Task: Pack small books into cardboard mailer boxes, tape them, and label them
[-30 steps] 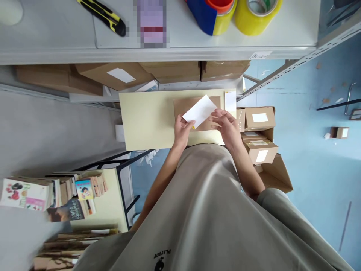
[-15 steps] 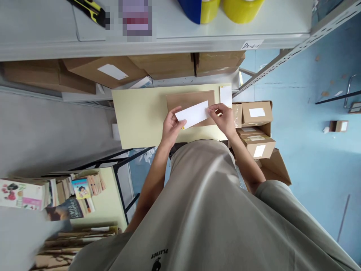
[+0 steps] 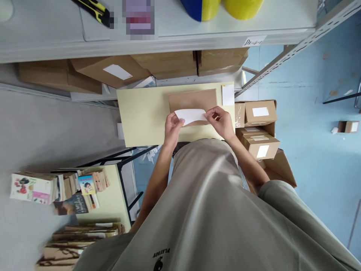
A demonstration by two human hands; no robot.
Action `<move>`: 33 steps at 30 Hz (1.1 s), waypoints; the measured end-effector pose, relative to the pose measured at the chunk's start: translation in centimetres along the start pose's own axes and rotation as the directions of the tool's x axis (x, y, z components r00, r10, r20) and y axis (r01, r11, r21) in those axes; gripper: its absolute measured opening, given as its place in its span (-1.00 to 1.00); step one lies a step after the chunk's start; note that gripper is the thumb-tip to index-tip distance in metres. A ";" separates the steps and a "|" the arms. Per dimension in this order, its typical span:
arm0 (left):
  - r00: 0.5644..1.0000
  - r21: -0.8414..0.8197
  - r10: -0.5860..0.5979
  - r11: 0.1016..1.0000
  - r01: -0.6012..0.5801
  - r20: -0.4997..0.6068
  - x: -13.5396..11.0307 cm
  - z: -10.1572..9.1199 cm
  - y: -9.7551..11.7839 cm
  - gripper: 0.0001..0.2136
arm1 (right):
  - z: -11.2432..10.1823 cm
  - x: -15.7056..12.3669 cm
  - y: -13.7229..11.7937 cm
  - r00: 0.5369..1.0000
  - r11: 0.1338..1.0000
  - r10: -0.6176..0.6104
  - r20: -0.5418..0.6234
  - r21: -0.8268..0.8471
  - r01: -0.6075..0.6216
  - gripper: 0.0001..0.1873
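Note:
A white label-like sheet (image 3: 191, 116) is stretched between my two hands, its middle bowed. My left hand (image 3: 172, 127) pinches its left end with the thumb on top. At the sheet's right end, the thumb and fingertips of my right hand (image 3: 221, 119) grip the corner. Beneath it a flat brown cardboard box (image 3: 192, 99) lies on the pale yellow table (image 3: 143, 116). Whether the sheet touches the box I cannot tell. Another white sheet (image 3: 228, 95) with a small yellow mark lies at the table's right end.
Above the table's far side runs a grey shelf (image 3: 175, 41) bearing a utility knife (image 3: 96, 11) and yellow rolls (image 3: 242, 8). Cardboard boxes (image 3: 169, 64) fill the level below. Labelled cartons (image 3: 261, 113) stand right of the table. Stacked books (image 3: 31, 188) lie at lower left.
The white sheet has gone from slanted to nearly level and now bows in the middle. My right hand has lowered slightly. The whole view has shifted a little.

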State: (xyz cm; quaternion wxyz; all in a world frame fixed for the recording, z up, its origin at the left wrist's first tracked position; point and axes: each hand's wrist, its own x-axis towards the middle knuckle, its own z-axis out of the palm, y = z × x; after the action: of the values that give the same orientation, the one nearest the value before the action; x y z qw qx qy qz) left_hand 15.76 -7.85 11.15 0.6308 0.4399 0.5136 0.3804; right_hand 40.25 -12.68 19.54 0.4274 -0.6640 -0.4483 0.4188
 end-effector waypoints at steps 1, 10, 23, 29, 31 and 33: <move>0.999 -0.007 -0.036 0.999 0.036 -0.012 0.1 0.0 -0.4 -0.45 | 0.1 -0.5 -0.4 0.999 1.000 -0.014 0.030 0.001 0.014 -0.45; 0.990 -0.066 -0.123 0.991 0.118 -0.073 0.2 0.6 -0.9 -0.44 | -0.2 -0.9 0.4 1.000 1.000 -0.015 -0.003 -0.011 0.015 -0.38; 0.967 0.263 0.005 0.963 0.064 -0.255 8.4 1.4 -2.6 -0.69 | 2.3 7.7 9.1 0.977 0.956 0.194 -0.092 -0.205 -0.209 -0.63; 0.955 0.287 -0.005 0.953 0.094 -0.297 8.9 0.3 -2.9 -0.73 | 3.6 7.1 8.8 0.982 0.944 0.181 -0.047 -0.273 -0.187 -0.67; 0.947 0.299 0.001 0.949 0.100 -0.321 8.9 -0.2 -2.7 -0.77 | 4.1 6.6 8.6 0.986 0.946 0.168 -0.012 -0.279 -0.165 -0.66; 0.941 0.322 0.005 0.940 0.110 -0.339 8.8 -0.6 -2.5 -0.80 | 4.5 6.1 8.5 0.986 0.944 0.168 0.007 -0.289 -0.159 -0.68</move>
State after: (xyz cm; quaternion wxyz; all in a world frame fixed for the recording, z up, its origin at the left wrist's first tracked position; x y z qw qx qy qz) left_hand 16.87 -0.35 5.96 0.4602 0.4559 0.6821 0.3392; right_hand 39.61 -7.98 9.17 0.2830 -0.7473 -0.4546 0.3935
